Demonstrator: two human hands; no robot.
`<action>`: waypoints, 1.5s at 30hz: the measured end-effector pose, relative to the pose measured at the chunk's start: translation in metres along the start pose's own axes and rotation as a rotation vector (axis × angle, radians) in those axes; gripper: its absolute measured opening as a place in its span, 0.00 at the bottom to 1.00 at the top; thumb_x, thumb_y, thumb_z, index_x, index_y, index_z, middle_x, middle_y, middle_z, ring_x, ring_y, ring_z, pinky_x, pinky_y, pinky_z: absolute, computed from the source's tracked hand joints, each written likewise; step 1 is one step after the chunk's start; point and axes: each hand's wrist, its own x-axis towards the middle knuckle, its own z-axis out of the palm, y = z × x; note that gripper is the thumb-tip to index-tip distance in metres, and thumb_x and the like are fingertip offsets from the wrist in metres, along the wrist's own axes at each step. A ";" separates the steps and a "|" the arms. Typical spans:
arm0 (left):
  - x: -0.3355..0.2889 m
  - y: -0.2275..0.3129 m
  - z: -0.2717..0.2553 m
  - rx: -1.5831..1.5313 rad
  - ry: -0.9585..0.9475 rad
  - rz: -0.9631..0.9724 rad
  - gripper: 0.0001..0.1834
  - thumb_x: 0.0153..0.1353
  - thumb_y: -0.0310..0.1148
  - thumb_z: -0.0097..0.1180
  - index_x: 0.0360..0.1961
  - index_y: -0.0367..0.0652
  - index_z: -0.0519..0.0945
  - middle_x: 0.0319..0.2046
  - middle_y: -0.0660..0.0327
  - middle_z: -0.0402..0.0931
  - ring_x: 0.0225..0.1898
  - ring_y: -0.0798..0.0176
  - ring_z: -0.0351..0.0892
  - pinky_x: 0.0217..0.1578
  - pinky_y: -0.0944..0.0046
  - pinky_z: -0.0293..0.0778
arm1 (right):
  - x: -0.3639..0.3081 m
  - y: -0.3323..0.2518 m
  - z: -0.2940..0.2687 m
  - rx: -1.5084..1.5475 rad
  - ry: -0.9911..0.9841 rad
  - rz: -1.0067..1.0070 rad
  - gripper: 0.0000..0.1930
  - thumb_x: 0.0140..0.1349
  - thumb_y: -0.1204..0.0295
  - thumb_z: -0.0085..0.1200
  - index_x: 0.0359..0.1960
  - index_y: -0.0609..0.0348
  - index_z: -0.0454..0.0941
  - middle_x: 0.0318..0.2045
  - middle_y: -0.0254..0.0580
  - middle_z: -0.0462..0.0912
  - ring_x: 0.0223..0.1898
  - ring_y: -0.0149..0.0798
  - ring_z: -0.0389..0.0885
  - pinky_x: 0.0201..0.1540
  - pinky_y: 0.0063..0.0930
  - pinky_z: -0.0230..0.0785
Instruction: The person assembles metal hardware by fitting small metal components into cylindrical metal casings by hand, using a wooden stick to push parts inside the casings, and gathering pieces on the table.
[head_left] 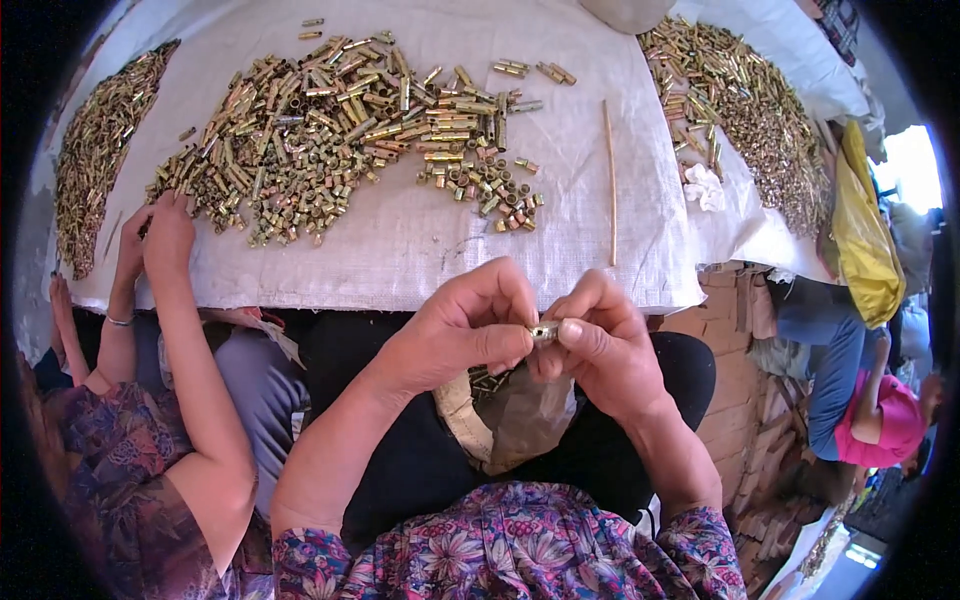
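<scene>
1. Small silvery metal sleeve (pixel 544 331), one short tube, sits pinched between both hands just above the lap.
2. Left hand (pixel 465 330) has thumb and forefinger clamped on the sleeve's left end; the other fingers curl in.
3. Right hand (pixel 600 345) has its thumb and fingertips closed on the sleeve's right end.
4. Brown crumpled bag (pixel 525 420) lies open on the lap beneath the hands; a few brassy pieces show at its mouth, too hidden to count.
5. White woven sack cloth (pixel 420 245) covers the table, bearing three heaps of brass-coloured metal sleeves (pixel 340 115), far too many to count.
6. One thin wooden stick (pixel 610 180) lies on the cloth, right of the middle heap.
7. Another person's two hands (pixel 160 235), at the left, touch the middle heap's edge.
</scene>
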 end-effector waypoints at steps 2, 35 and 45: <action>0.000 0.001 -0.001 0.004 -0.019 -0.043 0.10 0.61 0.32 0.60 0.36 0.44 0.71 0.25 0.70 0.72 0.24 0.79 0.68 0.23 0.78 0.63 | 0.000 0.001 0.000 0.209 -0.041 0.109 0.06 0.64 0.75 0.52 0.35 0.61 0.68 0.31 0.49 0.79 0.28 0.38 0.80 0.33 0.35 0.75; 0.054 0.003 -0.026 1.668 0.591 0.238 0.07 0.53 0.31 0.57 0.31 0.43 0.74 0.29 0.55 0.78 0.30 0.48 0.79 0.29 0.51 0.74 | 0.270 -0.080 -0.118 -1.881 0.258 -0.667 0.14 0.58 0.66 0.55 0.43 0.57 0.77 0.40 0.50 0.82 0.42 0.49 0.79 0.47 0.40 0.70; 0.032 0.017 -0.042 0.725 0.544 0.130 0.05 0.64 0.30 0.51 0.36 0.41 0.75 0.30 0.65 0.79 0.30 0.73 0.75 0.32 0.72 0.72 | 0.172 -0.063 -0.069 -1.933 0.083 -0.274 0.08 0.51 0.73 0.57 0.33 0.60 0.76 0.34 0.47 0.79 0.41 0.48 0.77 0.43 0.38 0.69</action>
